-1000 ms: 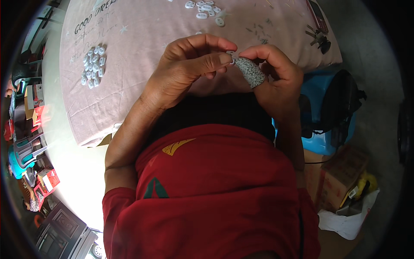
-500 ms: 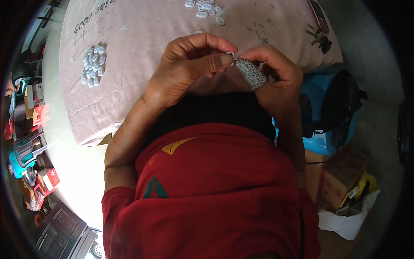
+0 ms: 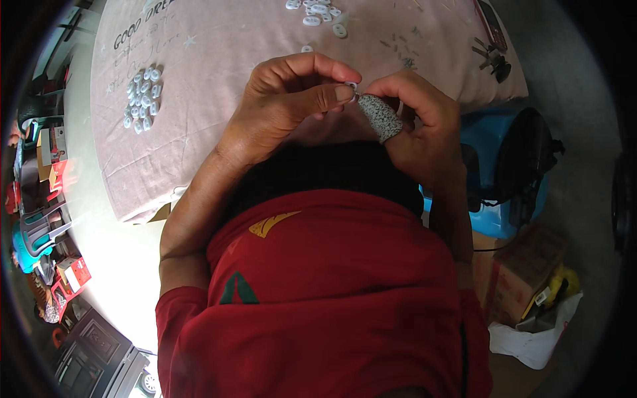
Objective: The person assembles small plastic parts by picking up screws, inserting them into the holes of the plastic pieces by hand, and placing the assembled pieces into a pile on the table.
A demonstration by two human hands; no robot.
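Observation:
My left hand (image 3: 275,109) pinches a small white plastic piece (image 3: 351,85) between thumb and forefinger, above the near side of the table. Most of the piece is hidden by the fingertips. Close against it is my right hand (image 3: 428,129), its forefinger bent toward the thumb in a pinch. A grey speckled fabric cover (image 3: 381,119) sleeves the right thumb. A tiny dark bit shows where the two hands meet, too small to name. On the cloth beyond lie a pile of white oval plastic pieces (image 3: 312,21) and a lone one (image 3: 306,49).
The table has a pink printed cloth (image 3: 199,86). More white oval pieces (image 3: 146,99) lie in a cluster at left. Small metal bits (image 3: 401,50), keys (image 3: 492,61) and a phone (image 3: 490,23) lie at right. A blue stool (image 3: 488,152) with a black bag (image 3: 527,162) stands beside the table.
Both hands have shifted slightly left, still together at the white piece. The right thumb, in its speckled cover, now points more downward.

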